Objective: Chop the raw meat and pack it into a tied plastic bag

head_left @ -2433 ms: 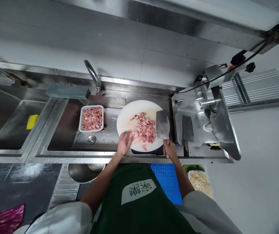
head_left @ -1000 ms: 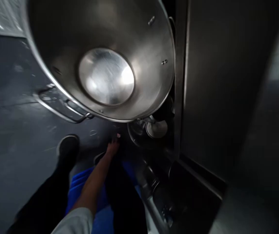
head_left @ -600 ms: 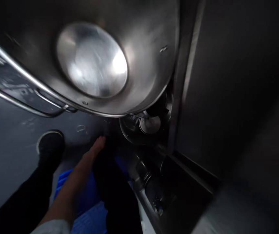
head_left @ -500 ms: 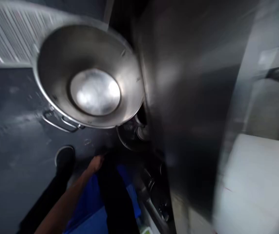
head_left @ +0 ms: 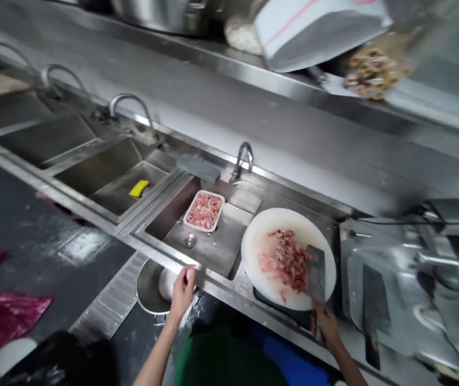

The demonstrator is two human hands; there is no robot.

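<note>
1. Meat lies in pieces on the round board, right of the sink.
2. Left hand has come up beside the near rim, fingers curled; contents cannot be told. Only the right hand is at the board, gripping the cleaver.
3. No brand or label is readable.

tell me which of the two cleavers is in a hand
The cleaver on the white board, gripped by the right hand; the black-handled cleaver to its right lies untouched.
</note>
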